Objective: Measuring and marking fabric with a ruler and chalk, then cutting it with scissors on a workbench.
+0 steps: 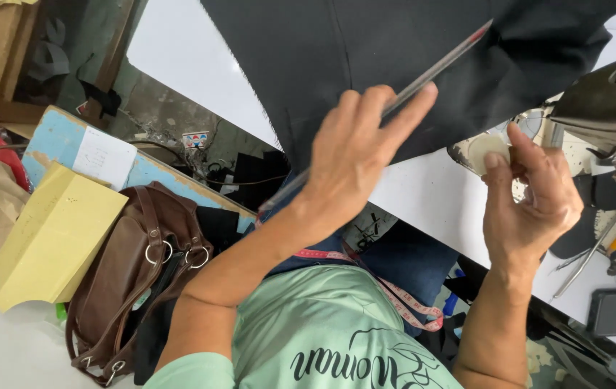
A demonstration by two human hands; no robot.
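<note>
The left hand (355, 155) lies flat on a long metal ruler (423, 75), fingers spread and pressing it onto the dark cloth (394, 43) that covers the far part of the white worktop (430, 198) and reaches its near-left edge. The right hand (531, 198), its grip pressed together, pinches a pale disc of tailor's chalk (486, 150) just off the cloth's right border, beside the grey sewing machine (603, 101) at the worktop's right edge. A brown handbag (142, 266) and a yellow folded sheet (55, 241) rest beyond the worktop's left edge; a pink measuring tape (401, 299) hangs at the green shirt (322, 331).
</note>
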